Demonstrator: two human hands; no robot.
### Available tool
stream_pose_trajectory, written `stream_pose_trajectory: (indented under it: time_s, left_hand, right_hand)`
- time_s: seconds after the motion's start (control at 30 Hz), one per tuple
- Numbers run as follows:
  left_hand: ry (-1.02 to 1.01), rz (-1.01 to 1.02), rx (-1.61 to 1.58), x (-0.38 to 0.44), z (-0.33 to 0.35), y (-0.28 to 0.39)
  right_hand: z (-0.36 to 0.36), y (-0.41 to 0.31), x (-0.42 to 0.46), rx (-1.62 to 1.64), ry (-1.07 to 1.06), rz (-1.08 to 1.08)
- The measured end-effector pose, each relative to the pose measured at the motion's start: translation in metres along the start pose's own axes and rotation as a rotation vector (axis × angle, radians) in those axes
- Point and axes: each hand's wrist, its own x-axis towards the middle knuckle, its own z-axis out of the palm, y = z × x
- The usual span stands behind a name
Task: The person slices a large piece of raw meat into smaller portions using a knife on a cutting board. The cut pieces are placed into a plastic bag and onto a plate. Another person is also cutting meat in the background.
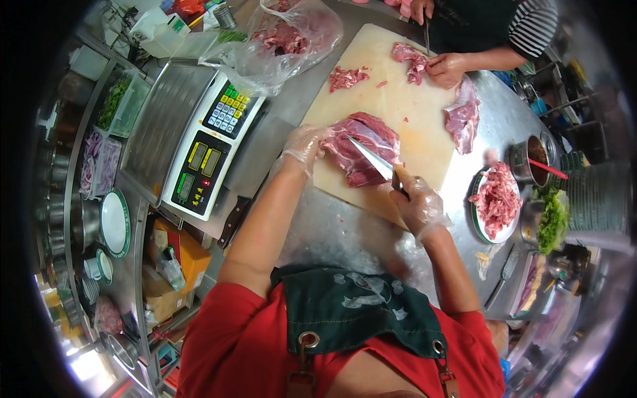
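A large piece of raw red meat lies on a pale cutting board. Its left edge is gripped by my left hand, in a clear plastic glove. My right hand, gloved too, holds a knife by its handle, the blade resting over the meat and pointing up and left. Small meat trimmings sit farther back on the board, and another piece of meat lies at its right edge.
Across the board a co-worker's hand holds meat beside a second knife. A digital scale and a cleaver are at left, a plastic bag of meat behind. At right stand a plate of cut meat and a metal pot.
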Motion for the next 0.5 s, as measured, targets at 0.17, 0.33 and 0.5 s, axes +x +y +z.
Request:
stream_pose_trajectory:
  time_s: [0.17,0.33,0.5]
  left_hand:
    - [0.114,0.058,-0.171,-0.005,0.004,-0.007]
    - [0.061,0.038,-0.187,0.002,-0.006,-0.011]
    - [0.204,0.106,-0.09,-0.009,0.006,-0.015]
  right_hand:
    - [0.009,0.008,0.016,-0.306,0.069,-0.192]
    - [0.008,0.001,0.024,-0.404,-0.027,-0.157]
    - [0.002,-0.006,0.021,-0.449,-0.021,-0.17]
